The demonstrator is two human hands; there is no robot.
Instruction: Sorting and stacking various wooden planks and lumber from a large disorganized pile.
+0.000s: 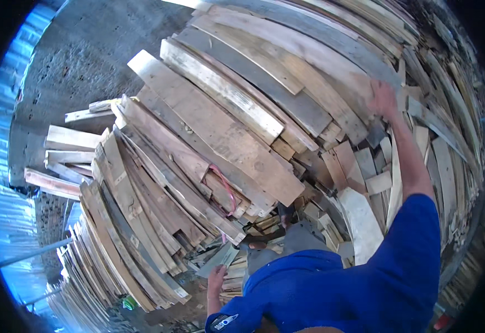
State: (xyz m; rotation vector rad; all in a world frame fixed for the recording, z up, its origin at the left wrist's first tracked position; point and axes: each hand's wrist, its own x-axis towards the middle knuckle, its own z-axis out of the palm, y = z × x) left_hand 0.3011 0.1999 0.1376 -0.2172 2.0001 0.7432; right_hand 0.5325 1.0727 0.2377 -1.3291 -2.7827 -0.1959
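Observation:
My right hand reaches far out to the right, its fingers closed around the near end of a wide, pinkish-brown plank. That plank lies on top of the stack and runs away to the upper left. My left hand is low by my left side with its fingers partly curled. Just beyond its fingertips is a flat, grey-green board piece; whether the hand touches it, I cannot make out. A broad brown plank and a pale, weathered beam lie between the hands.
Short offcuts and a pale broad board crowd around my legs. A pink strap lies among the planks. More stacked planks stand at left, near a grey wall and blue corrugated sheeting. Loose scrap wood fills the right.

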